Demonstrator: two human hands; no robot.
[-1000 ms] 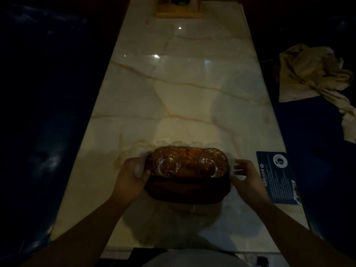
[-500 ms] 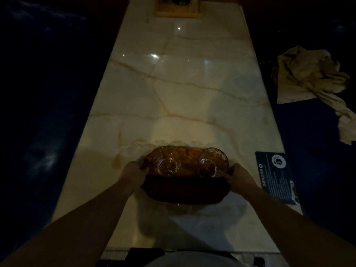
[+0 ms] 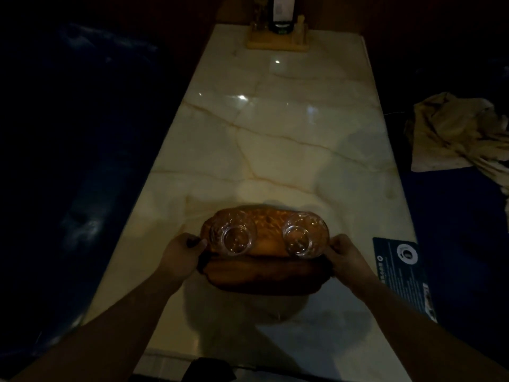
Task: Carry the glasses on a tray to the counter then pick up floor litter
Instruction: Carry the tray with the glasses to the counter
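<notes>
While the light is dim, the grip reads clearly enough.

Hands: the left hand [image 3: 180, 259] is clamped on the left end of the tray [image 3: 264, 271], the right hand [image 3: 348, 257] on its right end; a second ago the right was still open and clear of the tray.

Tray: a dark wooden oval near the front edge of the surface [image 3: 275, 139], roughly midway between its left and right edges. A broad shadow under its near side suggests it is lifted or tilting up, though that cannot be told for certain.

Glasses: the left glass [image 3: 233, 238] and right glass [image 3: 301, 238] stand upright on the tray's far half, apart from each other, each just beside a thumb.

Change: both hands have closed on the tray, so the carry to the counter looks about to begin; litter pickup is not yet started.

Around: a dark card [image 3: 402, 274] overhangs the surface's right edge near the front corner; a wooden stand [image 3: 276, 41] sits at the far edge; a crumpled cloth [image 3: 457, 133] lies off to the right.
</notes>
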